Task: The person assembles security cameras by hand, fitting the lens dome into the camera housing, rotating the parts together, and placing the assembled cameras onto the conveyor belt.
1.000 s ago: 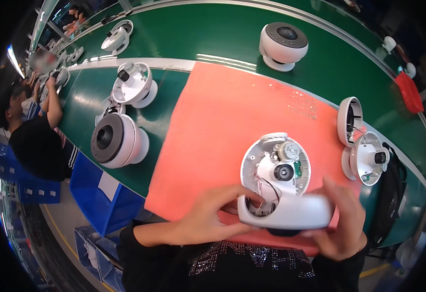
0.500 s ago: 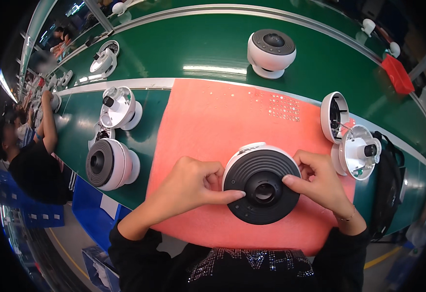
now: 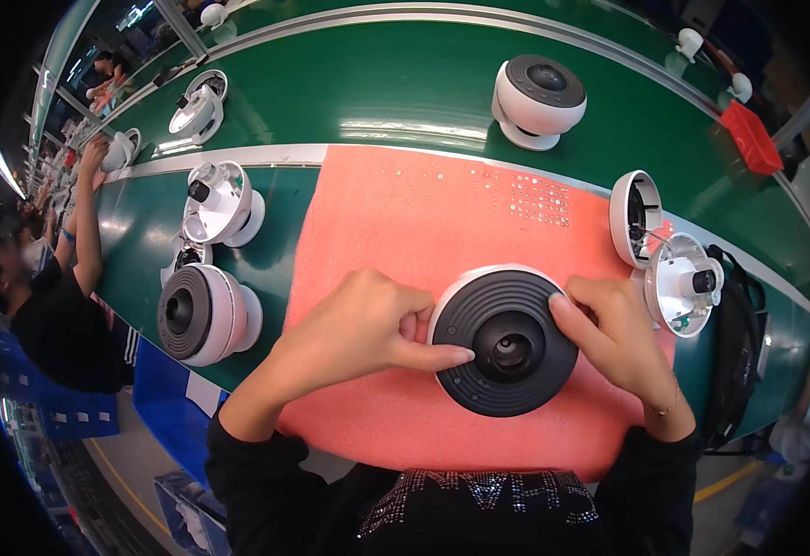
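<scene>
Holding blk-faced wht device (image 3: 505,343) btwn L grip (image 3: 372,324) & R grip (image 3: 611,335)

Fisheye view, pitched down over the bench (image 3: 145,232).
From the wearer's head above the bench's near edge, it looks across to the far edge, close over the left hand (image 3: 358,324) and right hand (image 3: 616,335), lines bowing at its rim.

Workshop with green bench (image 3: 141,236) and strip light (image 3: 8,174)
Yellow line (image 3: 727,485) on grey floor (image 3: 136,437); metal rail (image 3: 405,13) beyond.
</scene>
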`<state>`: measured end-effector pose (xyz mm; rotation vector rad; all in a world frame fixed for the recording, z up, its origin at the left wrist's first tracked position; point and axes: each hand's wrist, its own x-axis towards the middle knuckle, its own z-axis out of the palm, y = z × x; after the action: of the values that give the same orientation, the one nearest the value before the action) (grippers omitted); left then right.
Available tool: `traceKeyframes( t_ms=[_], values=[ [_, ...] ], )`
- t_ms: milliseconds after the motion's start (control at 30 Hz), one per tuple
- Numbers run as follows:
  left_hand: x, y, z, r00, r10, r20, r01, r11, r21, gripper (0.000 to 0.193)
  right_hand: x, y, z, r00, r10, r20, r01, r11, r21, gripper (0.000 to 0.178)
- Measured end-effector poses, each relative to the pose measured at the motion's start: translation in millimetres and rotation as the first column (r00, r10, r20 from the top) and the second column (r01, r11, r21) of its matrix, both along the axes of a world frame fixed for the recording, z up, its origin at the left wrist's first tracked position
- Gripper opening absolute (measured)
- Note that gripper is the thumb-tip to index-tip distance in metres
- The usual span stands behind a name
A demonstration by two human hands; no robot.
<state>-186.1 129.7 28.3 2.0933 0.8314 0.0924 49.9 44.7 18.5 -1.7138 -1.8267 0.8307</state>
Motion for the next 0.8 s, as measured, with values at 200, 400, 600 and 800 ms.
traceKeyframes(
  t_ms=[200, 400, 600, 800],
  values=[
    [0, -13, 3, 0.983, -0.043, 0.177, 0.004, 0.976, 0.216, 0.034, 4, -33, -6, 0.994, 0.006, -0.108, 0.021, 0.967, 0.255, 0.033],
    [3, 1, 2, 0.985, -0.049, 0.164, 0.031, 0.993, 0.112, 0.032, 2, -18, -7, 0.994, -0.012, -0.107, 0.028, 0.988, 0.15, 0.035],
    [4, 20, -8, 0.989, -0.148, -0.023, 0.149, 0.988, 0.026, 0.039, -1, -5, -6, 0.999, -0.013, -0.031, 0.01, 0.997, -0.081, 0.045],
    [7, 19, -5, 0.99, -0.134, -0.042, 0.134, 0.991, 0.002, 0.051, 6, 2, -9, 0.988, 0.069, 0.136, -0.078, 0.995, 0.064, 0.047]
  ],
)
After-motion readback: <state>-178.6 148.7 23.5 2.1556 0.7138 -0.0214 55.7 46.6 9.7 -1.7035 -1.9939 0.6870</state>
